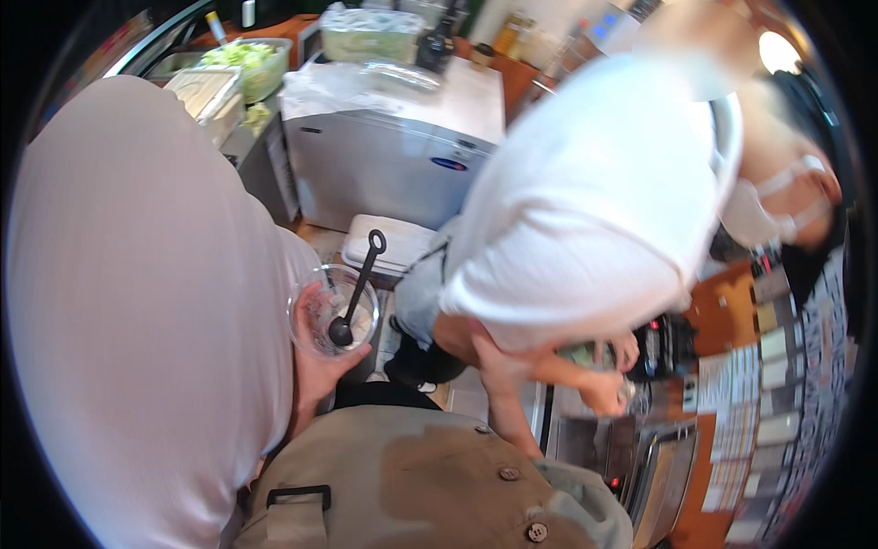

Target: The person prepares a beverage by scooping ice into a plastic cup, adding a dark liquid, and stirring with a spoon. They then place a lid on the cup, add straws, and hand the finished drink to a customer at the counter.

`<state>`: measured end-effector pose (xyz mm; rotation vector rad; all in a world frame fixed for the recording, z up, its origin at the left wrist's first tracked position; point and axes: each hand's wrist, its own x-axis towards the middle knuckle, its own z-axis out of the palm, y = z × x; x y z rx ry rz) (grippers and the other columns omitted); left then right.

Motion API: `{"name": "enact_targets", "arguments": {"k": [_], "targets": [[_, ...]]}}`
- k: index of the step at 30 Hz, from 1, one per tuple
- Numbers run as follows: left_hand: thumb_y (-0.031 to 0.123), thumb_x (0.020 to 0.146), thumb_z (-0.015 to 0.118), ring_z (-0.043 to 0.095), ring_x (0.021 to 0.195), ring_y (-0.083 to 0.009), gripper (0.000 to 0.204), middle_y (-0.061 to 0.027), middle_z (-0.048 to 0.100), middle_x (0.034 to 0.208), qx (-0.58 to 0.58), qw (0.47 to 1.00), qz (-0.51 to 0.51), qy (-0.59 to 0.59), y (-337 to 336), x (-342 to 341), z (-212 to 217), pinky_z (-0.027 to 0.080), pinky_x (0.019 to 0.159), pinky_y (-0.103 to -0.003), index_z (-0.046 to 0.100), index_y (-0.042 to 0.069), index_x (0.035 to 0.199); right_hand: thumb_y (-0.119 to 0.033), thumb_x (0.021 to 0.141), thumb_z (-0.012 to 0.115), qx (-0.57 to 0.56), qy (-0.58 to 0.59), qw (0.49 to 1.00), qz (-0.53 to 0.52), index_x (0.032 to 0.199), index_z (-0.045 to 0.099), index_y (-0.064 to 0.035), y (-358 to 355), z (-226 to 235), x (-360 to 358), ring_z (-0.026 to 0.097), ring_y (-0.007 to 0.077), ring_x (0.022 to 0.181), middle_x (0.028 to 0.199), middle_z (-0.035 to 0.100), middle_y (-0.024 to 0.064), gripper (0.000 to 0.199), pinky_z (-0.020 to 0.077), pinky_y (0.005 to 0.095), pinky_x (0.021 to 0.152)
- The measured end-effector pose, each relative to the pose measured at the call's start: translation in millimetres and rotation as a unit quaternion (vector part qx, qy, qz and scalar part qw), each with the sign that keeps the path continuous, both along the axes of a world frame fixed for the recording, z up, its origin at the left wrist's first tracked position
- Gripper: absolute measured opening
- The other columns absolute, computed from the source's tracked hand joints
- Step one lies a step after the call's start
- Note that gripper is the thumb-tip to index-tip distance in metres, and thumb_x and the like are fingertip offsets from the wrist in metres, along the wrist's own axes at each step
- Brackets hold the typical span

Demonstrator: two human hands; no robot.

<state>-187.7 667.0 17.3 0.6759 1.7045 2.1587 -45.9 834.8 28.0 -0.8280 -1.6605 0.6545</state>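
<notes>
My left hand (320, 364) is closed round a clear plastic cup (303, 322), with fingers showing through its wall. A black long-handled scoop (366, 270) leans in the cup, its round bowl down by some white contents. My right hand (498, 364) is raised against a co-worker's arm, just below the white sleeve (558, 302). Its fingers are partly hidden there, so I cannot tell whether it grips. Beyond it, the co-worker's hands (608, 384) are together over the counter, holding something small and blurred.
Light grey cloth (155, 302) fills the left side. Ahead stands a grey chest freezer (384, 165) bearing a tub and bottles. A tub of chopped greens (261, 69) sits at upper left. Below the freezer is a white-lidded box (389, 240). Another masked person (777, 201) stands at right.
</notes>
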Motion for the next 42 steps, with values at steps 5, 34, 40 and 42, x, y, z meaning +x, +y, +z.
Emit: {"name": "enact_targets", "arguments": {"k": [5,34,40,42], "targets": [[0.006,0.057,0.080,0.039,0.118,-0.0235,0.093,-0.0130,0.039,0.123,0.007,0.998,0.055,-0.007,33,-33,-2,0.033,0.100,-0.037,0.027,0.005,0.133,-0.017,0.060,0.082,0.007,-0.008,0.998,-0.055,0.133,0.015,0.0011,18,-7,24,0.038,0.0265,0.117,0.128,0.031,0.0185,0.100,0.0319,0.0382,0.098],[0.016,0.060,0.082,0.042,0.116,-0.0252,0.090,-0.0113,0.042,0.125,0.013,0.945,-0.296,0.140,394,-187,-94,0.036,0.097,-0.039,0.029,0.004,0.132,-0.023,0.078,0.068,0.093,-0.357,0.921,0.126,0.114,0.045,-0.0001,248,115,-145,0.054,0.0232,0.093,0.102,0.054,0.0113,0.049,0.0430,0.0363,0.081],[0.016,0.058,0.083,0.044,0.117,-0.0249,0.091,-0.0110,0.047,0.123,-0.069,0.867,-0.473,0.138,403,-207,-172,0.036,0.093,-0.044,0.032,0.012,0.134,-0.024,0.081,0.065,0.155,-0.239,0.903,0.323,0.111,0.052,-0.0004,78,175,-49,0.057,0.0225,0.088,0.097,0.058,0.0098,0.040,0.0453,0.0359,0.077],[0.014,0.060,0.081,0.043,0.118,-0.0271,0.089,-0.0150,0.044,0.125,-0.055,0.826,-0.540,0.155,410,-201,-174,0.037,0.094,-0.043,0.031,0.009,0.134,-0.025,0.082,0.064,0.166,-0.188,0.897,0.364,0.109,0.054,-0.0004,52,163,-71,0.058,0.0223,0.086,0.095,0.060,0.0094,0.038,0.0461,0.0358,0.076]]}}
